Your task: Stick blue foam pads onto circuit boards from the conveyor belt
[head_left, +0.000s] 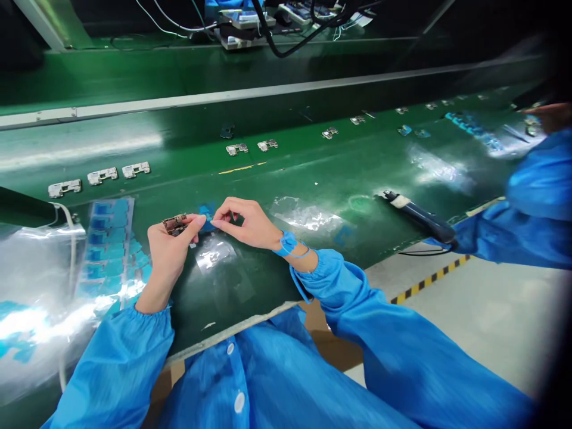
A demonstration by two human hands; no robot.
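Gripping a small circuit board above the table, the left hand nearly meets the right hand, which pinches a blue film piece; leftward, a clear backing sheet carries blue film cutouts.

The green worktop is smooth and shiny. The small part in the left hand may be metal, but it is hard to see well. The blue sleeve is thin, wrinkly cloth with a soft shine.
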